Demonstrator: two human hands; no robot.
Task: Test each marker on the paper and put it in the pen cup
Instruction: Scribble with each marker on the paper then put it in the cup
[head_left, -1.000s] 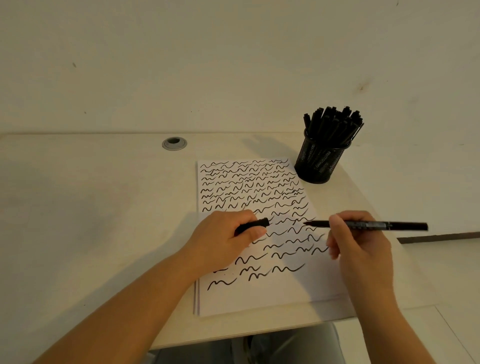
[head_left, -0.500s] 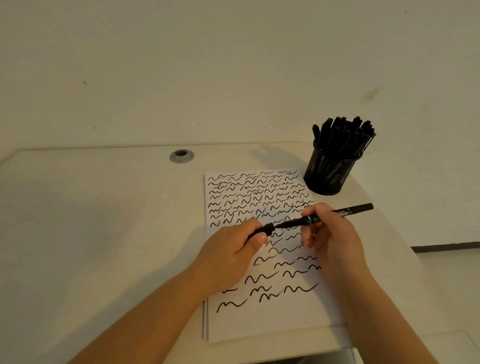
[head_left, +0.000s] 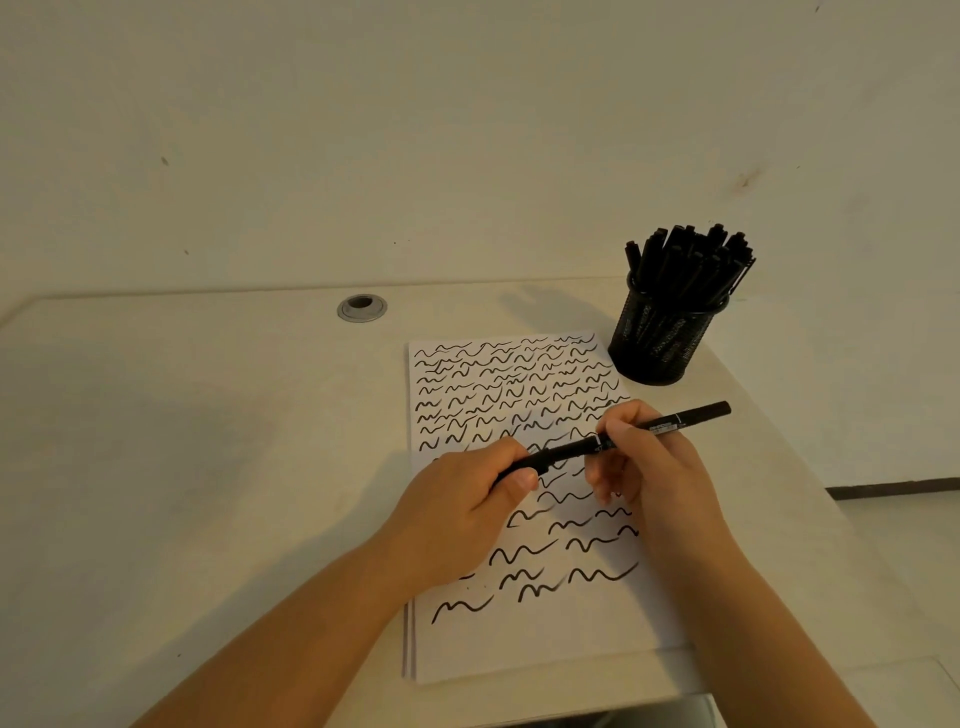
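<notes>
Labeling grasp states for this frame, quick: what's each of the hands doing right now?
Left hand: closed on the marker's cap, which meets the marker.
Right hand: closed on the marker, above the paper.

No legible text is found. White print is seen on the barrel of the marker (head_left: 667, 423), just beyond the fingers of the right hand (head_left: 652, 467), with a white ring mark at its thumb; the characters are too small and blurred to be read. Pale lettering is noted on the barrels of the markers in the mesh pen cup (head_left: 657, 340), well beyond the right hand; it cannot be read either. The paper (head_left: 519, 644) under both hands is marked only with black squiggles, and no letters or numbers are made out among them.
</notes>
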